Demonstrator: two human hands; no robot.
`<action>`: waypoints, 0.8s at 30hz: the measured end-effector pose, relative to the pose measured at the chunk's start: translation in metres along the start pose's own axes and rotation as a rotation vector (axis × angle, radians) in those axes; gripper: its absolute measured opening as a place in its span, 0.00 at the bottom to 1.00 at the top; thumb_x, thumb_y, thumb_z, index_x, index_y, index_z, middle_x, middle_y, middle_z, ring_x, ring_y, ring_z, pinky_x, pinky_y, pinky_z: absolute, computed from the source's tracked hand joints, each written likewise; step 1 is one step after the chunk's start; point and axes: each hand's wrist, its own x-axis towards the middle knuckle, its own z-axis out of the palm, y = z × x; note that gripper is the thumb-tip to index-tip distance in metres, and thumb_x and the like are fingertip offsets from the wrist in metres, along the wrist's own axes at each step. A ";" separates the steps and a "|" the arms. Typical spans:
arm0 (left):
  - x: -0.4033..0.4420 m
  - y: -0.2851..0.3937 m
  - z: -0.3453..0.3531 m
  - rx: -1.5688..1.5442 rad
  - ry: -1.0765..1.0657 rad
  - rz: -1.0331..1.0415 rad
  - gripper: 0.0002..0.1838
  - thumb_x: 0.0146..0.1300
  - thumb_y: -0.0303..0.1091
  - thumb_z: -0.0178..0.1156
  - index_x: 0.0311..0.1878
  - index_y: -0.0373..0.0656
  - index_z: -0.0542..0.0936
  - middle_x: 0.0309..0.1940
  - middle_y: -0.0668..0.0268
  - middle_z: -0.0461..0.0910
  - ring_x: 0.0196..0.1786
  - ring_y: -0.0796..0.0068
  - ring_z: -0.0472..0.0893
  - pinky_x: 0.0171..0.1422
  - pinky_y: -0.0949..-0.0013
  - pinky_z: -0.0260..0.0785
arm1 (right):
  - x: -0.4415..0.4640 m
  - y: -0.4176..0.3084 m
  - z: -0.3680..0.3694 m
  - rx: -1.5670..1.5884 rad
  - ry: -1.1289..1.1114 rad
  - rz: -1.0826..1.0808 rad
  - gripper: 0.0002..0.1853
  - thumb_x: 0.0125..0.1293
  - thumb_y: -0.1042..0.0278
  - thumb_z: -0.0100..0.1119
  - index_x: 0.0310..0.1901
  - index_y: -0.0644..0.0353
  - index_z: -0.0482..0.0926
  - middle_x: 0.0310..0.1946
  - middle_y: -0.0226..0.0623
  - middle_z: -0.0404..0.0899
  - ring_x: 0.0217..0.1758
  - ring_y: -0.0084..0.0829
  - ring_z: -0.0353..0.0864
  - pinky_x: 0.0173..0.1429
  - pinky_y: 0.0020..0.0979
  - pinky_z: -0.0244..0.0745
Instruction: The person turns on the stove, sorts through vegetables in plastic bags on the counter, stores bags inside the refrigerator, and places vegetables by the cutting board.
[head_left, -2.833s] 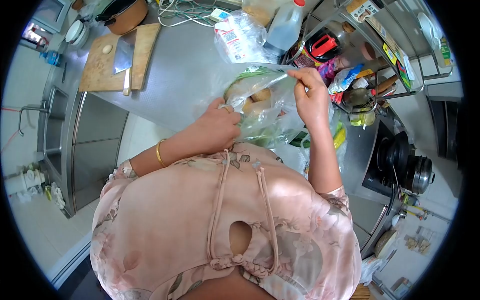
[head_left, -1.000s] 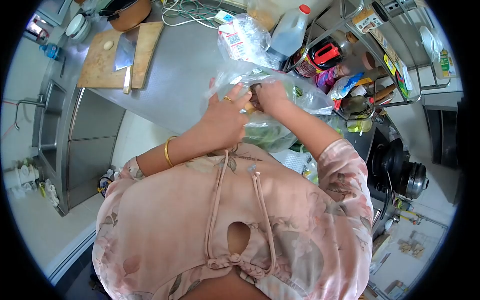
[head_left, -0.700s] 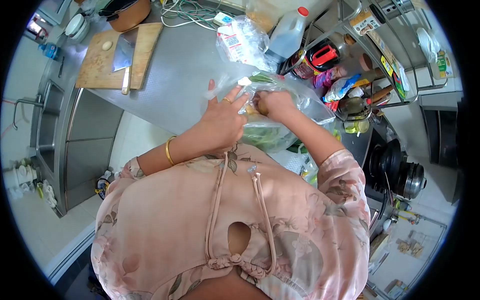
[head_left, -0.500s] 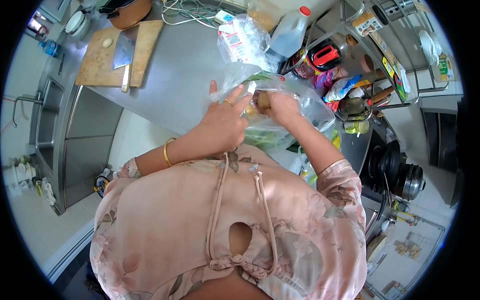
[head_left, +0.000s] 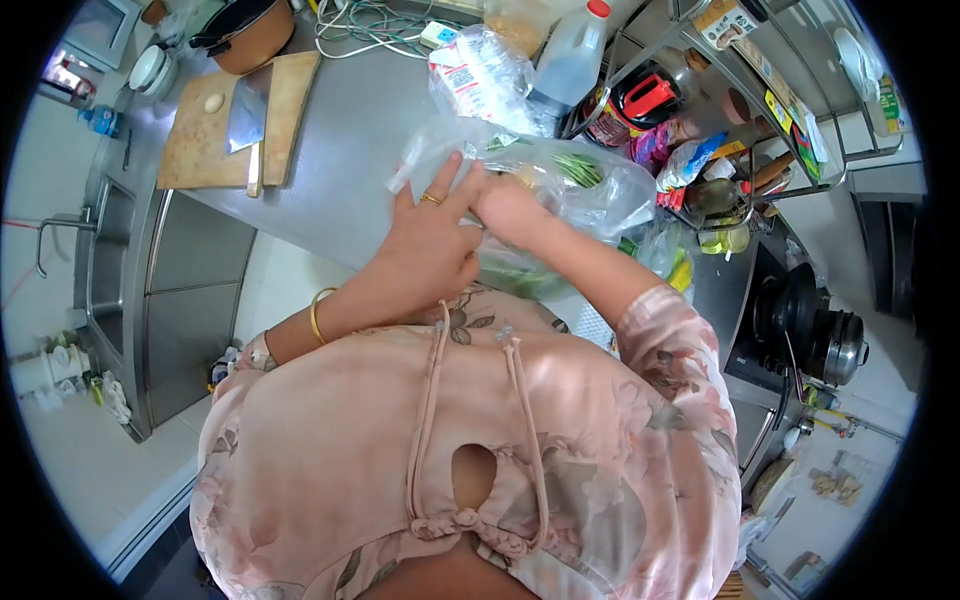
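A clear plastic bag (head_left: 625, 195) lies on the counter in front of me, with green stalks (head_left: 578, 170) showing through its film. My left hand (head_left: 435, 225) is at the bag's left side and grips its film, two fingers stretched forward and the others curled. Pressed close beside it, my right hand (head_left: 512, 210) reaches across the bag with fingers closed. Its fingertips are hidden behind the left hand, so what they hold cannot be seen. More greens show dimly through the film below my wrists.
A cleaver (head_left: 247, 118) and a small pale round item (head_left: 213, 103) lie on the wooden cutting board (head_left: 190, 140). An orange pot (head_left: 255, 40) stands behind. Beyond the bag are a white-and-red package (head_left: 475, 75), a jug (head_left: 570, 60) and a metal rack (head_left: 660, 50) with bottles.
My right hand has moved left, from inside the bag up against my left hand. The brown lump seen at its fingers before is now out of sight. The bag's film has shifted, baring green stalks.
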 end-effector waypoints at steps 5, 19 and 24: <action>-0.001 -0.003 0.007 -0.258 0.051 0.105 0.06 0.51 0.28 0.59 0.33 0.39 0.78 0.64 0.49 0.63 0.63 0.50 0.67 0.61 0.49 0.62 | 0.029 0.021 0.023 0.019 -0.127 0.412 0.21 0.57 0.52 0.54 0.46 0.57 0.79 0.47 0.40 0.78 0.58 0.38 0.71 0.62 0.44 0.59; -0.015 -0.092 0.152 -1.525 0.059 -1.184 0.17 0.63 0.50 0.53 0.48 0.51 0.75 0.39 0.70 0.78 0.44 0.72 0.77 0.45 0.59 0.70 | 0.046 0.039 0.010 0.178 -0.234 0.568 0.23 0.47 0.54 0.60 0.47 0.48 0.80 0.50 0.36 0.79 0.58 0.31 0.73 0.59 0.37 0.53; -0.015 -0.091 0.162 -1.663 0.112 -1.117 0.14 0.64 0.50 0.52 0.45 0.51 0.75 0.37 0.69 0.79 0.37 0.72 0.79 0.40 0.63 0.73 | 0.057 0.061 0.034 0.172 -0.340 0.457 0.21 0.47 0.58 0.58 0.45 0.53 0.79 0.46 0.43 0.79 0.52 0.40 0.77 0.54 0.46 0.63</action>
